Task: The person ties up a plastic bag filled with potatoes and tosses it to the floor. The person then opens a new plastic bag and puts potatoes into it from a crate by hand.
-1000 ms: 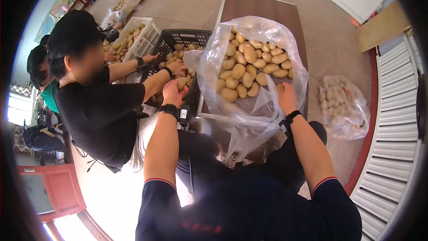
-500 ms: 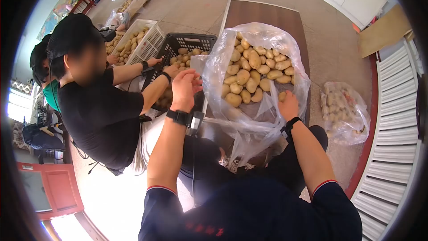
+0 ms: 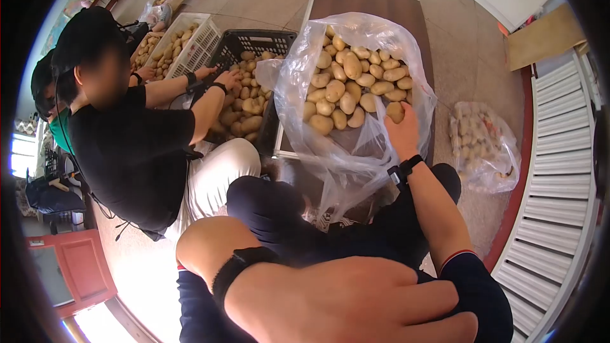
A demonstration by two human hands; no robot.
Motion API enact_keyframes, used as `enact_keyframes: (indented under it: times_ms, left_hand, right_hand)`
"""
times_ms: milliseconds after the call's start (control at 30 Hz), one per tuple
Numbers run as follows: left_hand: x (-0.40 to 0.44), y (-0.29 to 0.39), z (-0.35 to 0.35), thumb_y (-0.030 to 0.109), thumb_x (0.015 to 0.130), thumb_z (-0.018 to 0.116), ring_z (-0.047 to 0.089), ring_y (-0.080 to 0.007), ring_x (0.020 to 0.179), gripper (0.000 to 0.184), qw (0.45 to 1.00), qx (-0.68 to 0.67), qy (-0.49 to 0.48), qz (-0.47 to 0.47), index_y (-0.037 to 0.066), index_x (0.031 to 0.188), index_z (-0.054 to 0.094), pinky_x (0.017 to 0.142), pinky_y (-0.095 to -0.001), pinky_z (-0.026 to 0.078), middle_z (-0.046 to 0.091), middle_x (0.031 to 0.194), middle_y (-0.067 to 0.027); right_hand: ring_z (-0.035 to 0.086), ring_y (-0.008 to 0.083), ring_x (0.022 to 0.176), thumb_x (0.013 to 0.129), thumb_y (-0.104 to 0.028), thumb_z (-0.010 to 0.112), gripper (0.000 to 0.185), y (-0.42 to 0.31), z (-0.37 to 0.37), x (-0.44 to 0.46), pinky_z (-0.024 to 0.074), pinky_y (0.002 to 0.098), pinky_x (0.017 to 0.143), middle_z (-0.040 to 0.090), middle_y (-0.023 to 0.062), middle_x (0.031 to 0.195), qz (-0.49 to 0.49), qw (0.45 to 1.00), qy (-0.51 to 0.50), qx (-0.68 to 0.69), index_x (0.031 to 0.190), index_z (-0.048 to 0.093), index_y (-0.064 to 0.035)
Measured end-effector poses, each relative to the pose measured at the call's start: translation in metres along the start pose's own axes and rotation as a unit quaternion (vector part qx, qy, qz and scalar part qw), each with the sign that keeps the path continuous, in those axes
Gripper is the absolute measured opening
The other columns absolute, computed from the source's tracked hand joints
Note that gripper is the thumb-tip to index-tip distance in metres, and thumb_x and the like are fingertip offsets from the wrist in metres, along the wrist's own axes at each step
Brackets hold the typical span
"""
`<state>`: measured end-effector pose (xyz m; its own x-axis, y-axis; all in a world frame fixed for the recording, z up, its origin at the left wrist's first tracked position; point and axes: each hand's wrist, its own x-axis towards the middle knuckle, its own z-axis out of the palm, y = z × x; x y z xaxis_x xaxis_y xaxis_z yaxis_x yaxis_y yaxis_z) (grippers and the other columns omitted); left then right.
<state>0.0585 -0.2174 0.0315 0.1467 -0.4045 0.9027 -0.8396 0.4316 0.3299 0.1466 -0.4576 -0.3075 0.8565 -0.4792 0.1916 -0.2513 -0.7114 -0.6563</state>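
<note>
My right hand [image 3: 405,132] is closed on a potato [image 3: 395,112] at the front right of an open clear plastic bag [image 3: 343,159]. Many other potatoes [image 3: 351,65] lie heaped inside that bag, which rests on a dark brown table [image 3: 375,0]. Close to the camera, my left hand [image 3: 343,298] crosses in front of my chest, back of the hand up. Its fingers point right, slightly bent and apart, and nothing shows in them; the palm side is hidden.
Left of the table stands a black crate [image 3: 279,41] of potatoes, where a co-worker in black [image 3: 127,146] has both hands. Behind it is a white crate [image 3: 206,38] with more. A filled plastic bag [image 3: 483,146] lies on the floor at right, beside a white radiator [image 3: 546,184].
My left hand has left the bag's left side and come back low and close to the camera. My right hand has lifted the potato slightly. The view has shifted a little.
</note>
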Motion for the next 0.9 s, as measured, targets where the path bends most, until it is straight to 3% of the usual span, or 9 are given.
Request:
enact_keyframes:
  times_ms: [67, 200, 300, 333, 433, 467, 533, 700, 900]
  left_hand:
    - [0.005, 0.002, 0.007, 0.011, 0.062, 0.069, 0.046, -0.0119, 0.05, 0.02, 0.999, -0.021, 0.037, 0.001, 0.011, 0.082, 0.074, 0.038, -0.0217, 0.031, 0.049, 0.067, 0.0005]
    - [0.008, 0.047, 0.033, 0.01, 0.054, 0.07, 0.044, -0.012, 0.04, 0.014, 0.899, 0.317, 0.192, -0.232, 0.017, 0.065, 0.072, 0.038, -0.0263, 0.032, 0.048, 0.05, 0.0045]
    - [-0.017, 0.035, 0.011, 0.019, 0.059, 0.076, 0.057, -0.0191, 0.045, 0.007, 0.86, -0.18, 0.305, -0.367, 0.016, 0.059, 0.07, 0.047, -0.0251, 0.042, 0.064, 0.061, 0.001]
    - [-0.014, -0.007, -0.017, 0.009, 0.07, 0.07, 0.059, -0.0217, 0.053, 0.003, 0.942, -0.131, 0.152, -0.268, 0.007, 0.071, 0.069, 0.05, -0.0278, 0.046, 0.065, 0.069, -0.0048]
    - [-0.059, -0.061, -0.024, 0.0, 0.088, 0.059, 0.061, -0.0116, 0.083, 0.036, 0.897, -0.109, 0.07, -0.423, 0.001, 0.123, 0.057, 0.066, -0.0232, 0.049, 0.061, 0.112, -0.009]
    - [-0.078, -0.086, -0.02, 0.003, 0.089, 0.06, 0.06, -0.0085, 0.081, 0.037, 0.867, -0.142, 0.096, -0.468, 0.003, 0.126, 0.057, 0.064, -0.0237, 0.049, 0.059, 0.112, -0.0039]
    - [-0.111, -0.124, -0.024, 0.011, 0.09, 0.063, 0.059, -0.0089, 0.078, 0.041, 0.792, -0.095, 0.069, -0.6, 0.004, 0.129, 0.054, 0.06, -0.0233, 0.048, 0.059, 0.11, -0.0039]
    - [-0.194, -0.176, -0.051, 0.036, 0.088, 0.065, 0.056, -0.0103, 0.069, 0.058, 0.657, -0.095, 0.04, -0.747, 0.008, 0.136, 0.048, 0.056, -0.0224, 0.044, 0.06, 0.111, -0.0058]
    - [-0.215, -0.178, -0.072, 0.045, 0.088, 0.067, 0.064, -0.0172, 0.071, 0.063, 0.612, -0.207, 0.039, -0.763, 0.004, 0.132, 0.048, 0.053, -0.025, 0.048, 0.059, 0.117, -0.0139]
  right_hand:
    - [0.055, 0.0376, 0.112, 0.075, -0.025, 0.073, 0.063, -0.004, -0.002, -0.005, 0.044, 0.0433, 0.097, 0.057, 0.0209, 0.12, 0.011, 0.999, -0.009, 0.039, 0.129, 0.05, -0.0005]
    - [0.056, 0.0355, 0.113, 0.076, -0.024, 0.074, 0.061, -0.008, -0.004, -0.012, 0.0446, 0.0413, 0.096, 0.06, 0.0205, 0.12, 0.001, 0.994, -0.011, 0.11, 0.128, 0.051, 0.0006]
    - [0.062, 0.0309, 0.101, 0.078, -0.024, 0.074, 0.057, -0.016, -0.004, -0.015, 0.0494, 0.0378, 0.088, 0.063, 0.0167, 0.111, -0.003, 0.983, -0.022, 0.182, 0.125, 0.053, 0.0013]
    - [0.062, 0.0309, 0.101, 0.078, -0.024, 0.074, 0.057, -0.016, 0.0, -0.016, 0.0494, 0.0378, 0.088, 0.063, 0.0167, 0.111, -0.007, 0.981, -0.028, 0.19, 0.125, 0.053, 0.0013]
    - [0.062, 0.0184, 0.076, 0.085, -0.026, 0.07, 0.047, -0.027, 0.003, -0.016, 0.0508, 0.0288, 0.065, 0.064, 0.0064, 0.098, 0.12, 0.94, -0.111, 0.298, 0.121, 0.055, 0.0005]
    - [0.062, 0.0184, 0.076, 0.085, -0.026, 0.07, 0.047, -0.036, -0.003, -0.018, 0.0508, 0.0288, 0.065, 0.064, 0.0064, 0.098, 0.114, 0.939, -0.117, 0.303, 0.121, 0.055, 0.0005]
    - [0.057, 0.0157, 0.068, 0.088, -0.027, 0.066, 0.036, -0.05, -0.016, -0.023, 0.0451, 0.0262, 0.058, 0.061, 0.0028, 0.09, 0.276, 0.751, -0.265, 0.539, 0.114, 0.058, -0.0034]
    - [0.057, 0.0137, 0.075, 0.09, -0.019, 0.06, 0.033, -0.096, -0.023, -0.034, 0.0444, 0.0291, 0.064, 0.058, 0.0022, 0.1, 0.27, 0.638, -0.401, 0.599, 0.12, 0.052, -0.0079]
    - [0.056, 0.0132, 0.061, 0.097, -0.045, 0.054, 0.041, -0.122, -0.002, -0.036, 0.0415, 0.0267, 0.053, 0.063, 0.0043, 0.084, 0.236, 0.688, -0.443, 0.524, 0.106, 0.06, -0.0056]
